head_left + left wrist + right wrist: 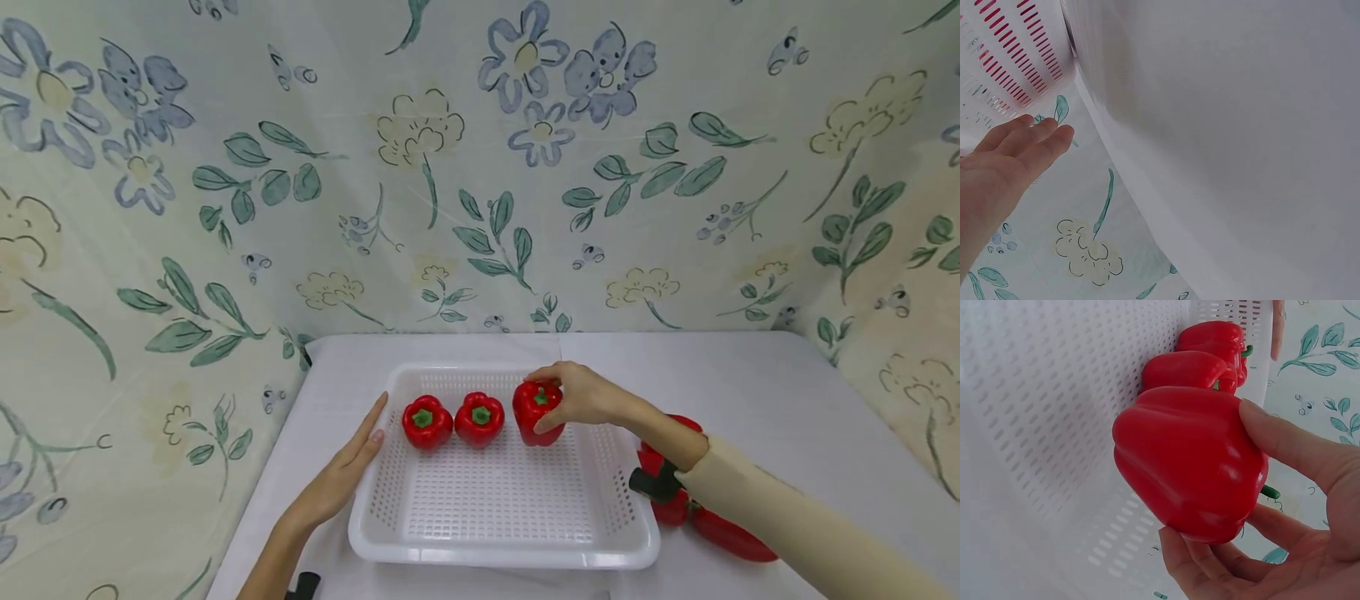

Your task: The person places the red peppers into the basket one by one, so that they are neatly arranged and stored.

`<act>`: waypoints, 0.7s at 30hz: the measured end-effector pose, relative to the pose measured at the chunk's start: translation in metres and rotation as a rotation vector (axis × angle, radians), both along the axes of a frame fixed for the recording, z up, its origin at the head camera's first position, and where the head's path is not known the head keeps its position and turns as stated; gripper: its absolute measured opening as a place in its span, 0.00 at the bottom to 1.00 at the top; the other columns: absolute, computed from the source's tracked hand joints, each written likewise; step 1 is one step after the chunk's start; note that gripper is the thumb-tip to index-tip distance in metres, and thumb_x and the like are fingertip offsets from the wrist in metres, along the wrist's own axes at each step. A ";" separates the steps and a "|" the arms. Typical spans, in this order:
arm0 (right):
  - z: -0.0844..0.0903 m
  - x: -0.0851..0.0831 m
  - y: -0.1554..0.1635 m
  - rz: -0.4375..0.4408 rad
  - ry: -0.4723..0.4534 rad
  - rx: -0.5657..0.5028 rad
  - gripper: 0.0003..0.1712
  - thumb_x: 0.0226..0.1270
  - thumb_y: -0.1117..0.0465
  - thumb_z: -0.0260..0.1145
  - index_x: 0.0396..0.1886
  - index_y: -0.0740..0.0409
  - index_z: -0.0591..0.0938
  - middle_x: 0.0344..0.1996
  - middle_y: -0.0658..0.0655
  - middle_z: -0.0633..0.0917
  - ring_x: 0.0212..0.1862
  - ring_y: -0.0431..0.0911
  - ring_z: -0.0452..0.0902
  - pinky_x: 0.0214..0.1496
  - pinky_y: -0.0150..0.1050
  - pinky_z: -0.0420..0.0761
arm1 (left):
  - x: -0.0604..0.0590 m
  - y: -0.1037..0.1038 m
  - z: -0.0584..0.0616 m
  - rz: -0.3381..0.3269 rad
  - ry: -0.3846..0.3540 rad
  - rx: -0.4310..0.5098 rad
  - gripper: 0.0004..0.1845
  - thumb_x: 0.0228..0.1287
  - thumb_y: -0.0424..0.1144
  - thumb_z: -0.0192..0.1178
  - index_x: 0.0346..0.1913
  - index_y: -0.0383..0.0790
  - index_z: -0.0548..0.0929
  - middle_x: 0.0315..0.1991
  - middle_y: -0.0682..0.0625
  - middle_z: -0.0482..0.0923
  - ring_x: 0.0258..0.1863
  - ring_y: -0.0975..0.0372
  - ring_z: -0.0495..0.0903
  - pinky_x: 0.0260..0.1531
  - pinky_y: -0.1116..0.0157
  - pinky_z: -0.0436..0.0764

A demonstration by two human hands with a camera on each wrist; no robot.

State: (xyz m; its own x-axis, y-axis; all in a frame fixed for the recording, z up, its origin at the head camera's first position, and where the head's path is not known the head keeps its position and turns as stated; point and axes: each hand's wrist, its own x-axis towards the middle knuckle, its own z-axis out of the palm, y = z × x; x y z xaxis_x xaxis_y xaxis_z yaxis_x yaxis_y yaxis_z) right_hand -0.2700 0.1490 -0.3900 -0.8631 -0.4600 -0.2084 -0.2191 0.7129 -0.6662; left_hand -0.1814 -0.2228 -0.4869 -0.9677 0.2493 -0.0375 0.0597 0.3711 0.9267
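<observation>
A red bell pepper (531, 410) with a green stem is gripped between the thumb and fingers of my right hand (581, 395), inside the white basket (504, 554) at its back right. In the right wrist view this pepper (1185, 456) fills the middle, thumb on one side and fingers on the other. Two more red bell peppers, one at the left (427, 423) and one in the middle (480, 420), stand in a row along the basket's back. My left hand (348, 467) rests with straight fingers against the basket's left rim; in the left wrist view its fingers touch the slotted wall.
More red peppers (733, 533) lie on the white table (757, 400) right of the basket, partly hidden by my right forearm. A floral cloth (480, 167) hangs behind the table and along its left side.
</observation>
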 end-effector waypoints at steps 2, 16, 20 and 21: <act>0.001 0.000 -0.003 -0.002 -0.004 0.003 0.41 0.51 0.62 0.84 0.67 0.61 0.79 0.59 0.63 0.83 0.60 0.57 0.79 0.49 0.48 0.91 | 0.000 0.000 0.000 0.001 0.004 -0.001 0.32 0.85 0.49 0.40 0.84 0.69 0.45 0.86 0.47 0.40 0.76 0.30 0.61 0.43 0.54 0.91; -0.014 0.006 -0.017 -0.126 0.002 0.066 0.41 0.47 0.56 0.86 0.63 0.57 0.82 0.55 0.62 0.84 0.54 0.53 0.81 0.46 0.45 0.92 | 0.000 -0.001 -0.001 0.017 -0.007 0.009 0.32 0.83 0.55 0.42 0.83 0.72 0.45 0.86 0.49 0.42 0.75 0.30 0.63 0.40 0.56 0.92; -0.019 0.008 -0.017 -0.177 0.017 0.060 0.43 0.45 0.56 0.87 0.65 0.56 0.83 0.55 0.63 0.84 0.55 0.55 0.79 0.44 0.45 0.92 | -0.001 -0.001 -0.001 0.015 -0.007 0.012 0.32 0.83 0.55 0.42 0.83 0.72 0.45 0.86 0.50 0.41 0.75 0.31 0.63 0.39 0.56 0.92; -0.020 0.009 -0.017 -0.188 0.024 0.057 0.43 0.45 0.56 0.87 0.65 0.56 0.83 0.55 0.63 0.84 0.56 0.55 0.79 0.43 0.45 0.92 | -0.001 -0.002 -0.002 0.015 -0.005 0.011 0.33 0.83 0.55 0.42 0.83 0.71 0.45 0.86 0.50 0.41 0.75 0.31 0.63 0.40 0.56 0.92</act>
State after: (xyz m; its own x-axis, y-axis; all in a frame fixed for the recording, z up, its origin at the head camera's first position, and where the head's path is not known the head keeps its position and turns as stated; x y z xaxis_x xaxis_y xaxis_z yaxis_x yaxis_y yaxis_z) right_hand -0.2614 0.1322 -0.4099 -0.9377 -0.2782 -0.2083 -0.0936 0.7794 -0.6195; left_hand -0.1825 -0.2245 -0.4885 -0.9711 0.2352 -0.0400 0.0492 0.3612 0.9312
